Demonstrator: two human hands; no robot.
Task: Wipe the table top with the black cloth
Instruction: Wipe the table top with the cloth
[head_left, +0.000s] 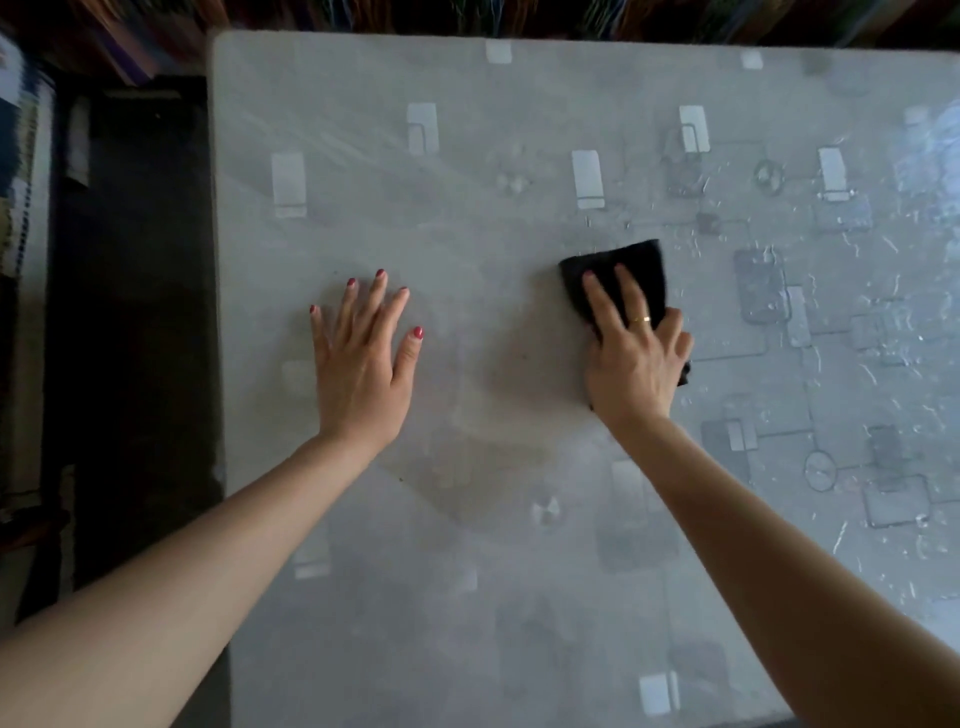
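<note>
Here, the left hand (363, 358) lies flat with fingers spread on the bench (467, 130) while the right hand (631, 353) presses the black cloth (631, 265) mid-bench; the cloth, seemingly folded, could bunch and skip patches.

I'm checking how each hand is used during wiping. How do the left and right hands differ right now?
The left hand lies bare on the table top, fingers spread; the right hand presses the black cloth. The right hand wears a ring; none shows on the left. Both lie palm down, fingers straight.
</note>
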